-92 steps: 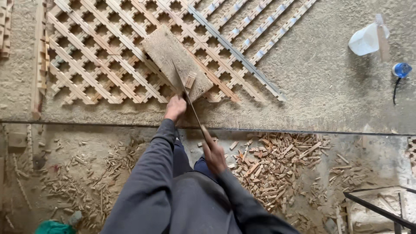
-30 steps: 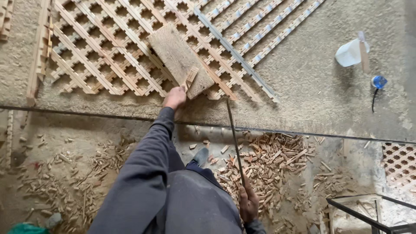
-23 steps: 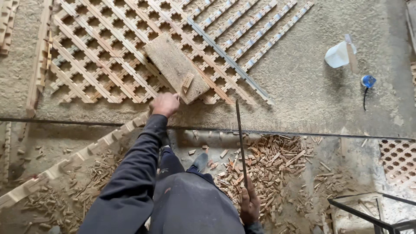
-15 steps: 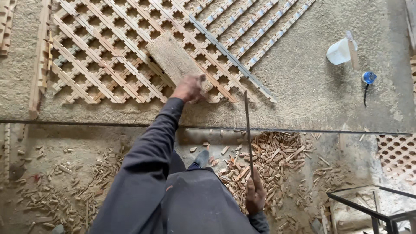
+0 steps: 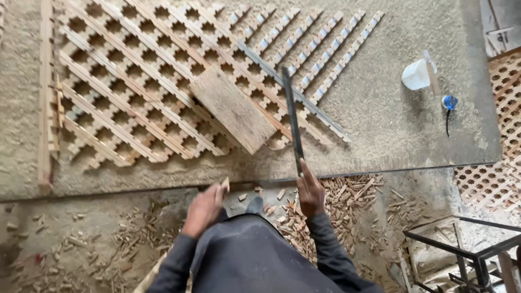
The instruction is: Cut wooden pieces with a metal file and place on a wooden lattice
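My right hand (image 5: 309,191) grips the handle of a long dark saw blade (image 5: 292,116), which points up and away over the wooden lattice panel (image 5: 135,87). My left hand (image 5: 203,209) is drawn back near my body and pinches a small wood offcut (image 5: 224,185). A flat wooden board (image 5: 232,107) lies diagonally on the lattice, just left of the blade. A grey metal strip (image 5: 293,89) runs diagonally across the lattice under the blade.
Wood chips and offcuts (image 5: 347,201) litter the lower floor around my legs. A white plastic jug (image 5: 417,74) and a blue cap (image 5: 449,102) sit at the right. Another lattice piece (image 5: 502,135) lies far right, a black metal frame (image 5: 461,244) bottom right.
My left hand left the board and pulled back toward me with a small offcut. My right hand swung the saw up from beside my leg to over the lattice.
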